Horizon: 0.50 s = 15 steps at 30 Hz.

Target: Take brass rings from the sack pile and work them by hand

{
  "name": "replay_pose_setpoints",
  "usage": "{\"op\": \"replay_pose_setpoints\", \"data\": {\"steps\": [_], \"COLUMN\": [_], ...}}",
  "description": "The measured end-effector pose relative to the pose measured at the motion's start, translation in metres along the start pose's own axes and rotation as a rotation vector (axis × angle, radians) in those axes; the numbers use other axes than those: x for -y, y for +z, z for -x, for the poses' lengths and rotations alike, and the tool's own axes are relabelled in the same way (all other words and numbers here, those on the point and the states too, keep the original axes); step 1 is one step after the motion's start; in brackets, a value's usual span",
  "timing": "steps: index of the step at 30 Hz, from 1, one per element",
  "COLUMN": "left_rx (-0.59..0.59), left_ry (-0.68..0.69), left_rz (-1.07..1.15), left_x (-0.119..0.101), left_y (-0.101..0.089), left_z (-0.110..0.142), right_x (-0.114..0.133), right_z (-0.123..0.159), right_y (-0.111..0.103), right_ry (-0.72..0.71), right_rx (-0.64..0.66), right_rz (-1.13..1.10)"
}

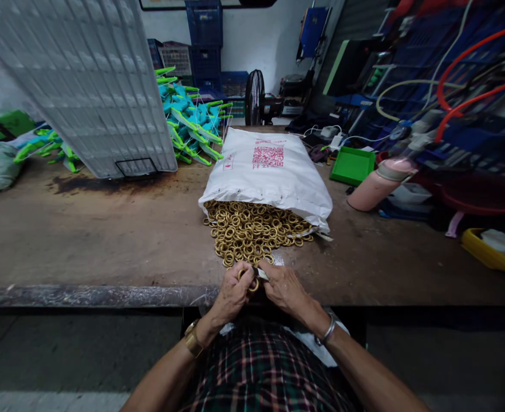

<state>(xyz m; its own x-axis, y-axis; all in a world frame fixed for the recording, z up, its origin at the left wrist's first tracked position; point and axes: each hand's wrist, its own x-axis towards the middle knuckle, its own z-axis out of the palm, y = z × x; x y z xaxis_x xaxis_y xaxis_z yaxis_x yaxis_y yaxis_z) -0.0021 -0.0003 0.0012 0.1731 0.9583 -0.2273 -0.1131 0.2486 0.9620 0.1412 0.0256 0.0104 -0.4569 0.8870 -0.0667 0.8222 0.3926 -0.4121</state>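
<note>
My left hand point(232, 290) is closed around a yellow ring point(252, 284) at the table's near edge. My right hand point(283, 286) is closed on a small metal blade or tool point(261, 274) that touches the ring. Both hands meet just in front of a heap of yellow rings point(252, 229) that spills from an open white sack point(269, 171) lying on the wooden table point(106, 240). A gold watch sits on my left wrist and a silver bangle on my right.
A white plastic grid crate point(85, 80) leans at the back left. Blue and green plastic parts point(192, 123) are piled behind it. A green tray point(352, 166), a pink bottle point(379, 186), a fan point(255, 97) and hoses stand at the right.
</note>
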Motion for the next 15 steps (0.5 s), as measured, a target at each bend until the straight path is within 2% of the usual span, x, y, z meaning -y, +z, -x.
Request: {"op": "replay_pose_setpoints", "data": {"steps": [6, 9, 12, 15], "left_rx": [-0.019, 0.081, 0.206, 0.240], "left_ry": [0.039, -0.003, -0.121, -0.349], "left_rz": [-0.047, 0.009, 0.167, 0.272], "left_x": [-0.007, -0.017, -0.017, -0.001], "left_y": [0.001, 0.002, 0.002, -0.004], "left_z": [0.006, 0.016, 0.026, 0.035], "right_x": [-0.006, -0.017, -0.028, -0.037], "right_z": [-0.003, -0.005, -0.007, -0.009], "right_y": [0.000, -0.003, -0.005, -0.002], "right_ry": [0.075, 0.142, 0.176, 0.224], "right_rx": [0.019, -0.016, -0.157, -0.287], "right_rz": [0.071, 0.058, -0.018, -0.085]}}
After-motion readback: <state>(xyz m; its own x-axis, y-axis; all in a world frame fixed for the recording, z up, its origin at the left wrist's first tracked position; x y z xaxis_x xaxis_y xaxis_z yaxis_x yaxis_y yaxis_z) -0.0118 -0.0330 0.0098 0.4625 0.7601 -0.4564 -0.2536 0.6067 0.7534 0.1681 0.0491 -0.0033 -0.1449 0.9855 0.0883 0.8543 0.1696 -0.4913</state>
